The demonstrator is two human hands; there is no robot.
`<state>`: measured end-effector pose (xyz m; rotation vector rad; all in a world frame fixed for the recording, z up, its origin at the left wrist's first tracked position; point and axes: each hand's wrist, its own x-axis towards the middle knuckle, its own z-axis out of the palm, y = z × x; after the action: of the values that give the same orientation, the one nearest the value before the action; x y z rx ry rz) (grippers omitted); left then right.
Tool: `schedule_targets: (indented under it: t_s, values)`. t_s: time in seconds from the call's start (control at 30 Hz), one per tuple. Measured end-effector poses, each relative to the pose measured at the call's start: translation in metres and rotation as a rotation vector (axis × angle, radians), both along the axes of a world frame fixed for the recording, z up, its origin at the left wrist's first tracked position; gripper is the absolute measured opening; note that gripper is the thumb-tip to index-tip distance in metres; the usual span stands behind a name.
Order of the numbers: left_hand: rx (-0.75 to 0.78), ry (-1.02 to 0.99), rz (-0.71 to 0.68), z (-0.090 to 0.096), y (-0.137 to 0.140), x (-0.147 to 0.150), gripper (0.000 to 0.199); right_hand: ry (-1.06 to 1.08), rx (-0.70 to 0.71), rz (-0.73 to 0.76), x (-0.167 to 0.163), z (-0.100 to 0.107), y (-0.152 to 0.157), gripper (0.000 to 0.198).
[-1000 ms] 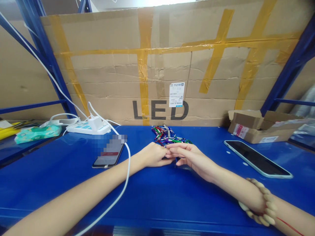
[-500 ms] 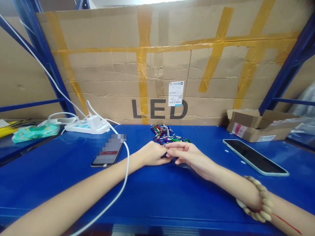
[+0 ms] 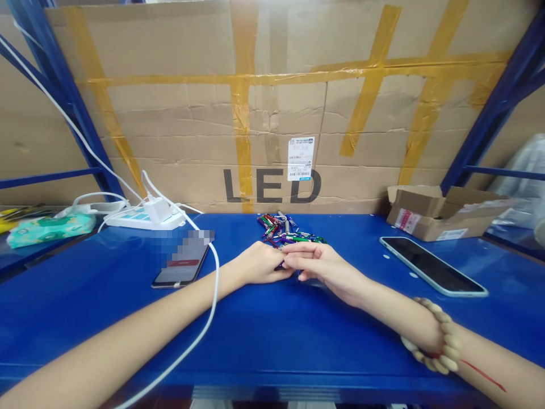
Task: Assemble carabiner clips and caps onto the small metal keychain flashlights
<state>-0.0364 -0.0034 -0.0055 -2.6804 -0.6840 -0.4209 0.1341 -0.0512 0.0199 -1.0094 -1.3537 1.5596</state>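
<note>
My left hand (image 3: 264,263) rests on the blue tabletop with its fingers curled, their tips hidden. My right hand (image 3: 321,262) meets it from the right, its fingers drawn together against the left hand's fingers. A sliver of something dark blue shows between the hands; most of it is covered, so I cannot tell what it is. Just behind them lies a pile of small shiny metal clips (image 3: 293,232) in red, green, blue, purple and silver, looking like carabiner keychains. The hands partly hide the pile's near edge.
A lit phone (image 3: 181,271) lies left, with a white cable (image 3: 215,295) looping over my left forearm. Behind it sits a white power strip (image 3: 128,218). To the right are another phone (image 3: 432,267) and an open carton (image 3: 443,218). A large cardboard sheet (image 3: 191,130) closes the back.
The whole view has shifted slightly, so everything sits a little further left and up. Both hands stay together in front of the pile, with barely any finger movement.
</note>
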Motion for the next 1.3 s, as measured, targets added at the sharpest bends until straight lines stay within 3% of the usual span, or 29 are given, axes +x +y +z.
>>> schedule_targets:
  t_s: [0.67, 1.3]
  values:
    - [0.034, 0.014, 0.020, -0.0001, -0.0001, -0.0005, 0.036, -0.011, 0.014, 0.024, 0.0000, -0.0021, 0.0005, 0.034]
    - [0.037, -0.018, -0.041, -0.0019, 0.0021, -0.0017, 0.051, -0.019, 0.001, 0.045, -0.0006, -0.0018, -0.0005, 0.032]
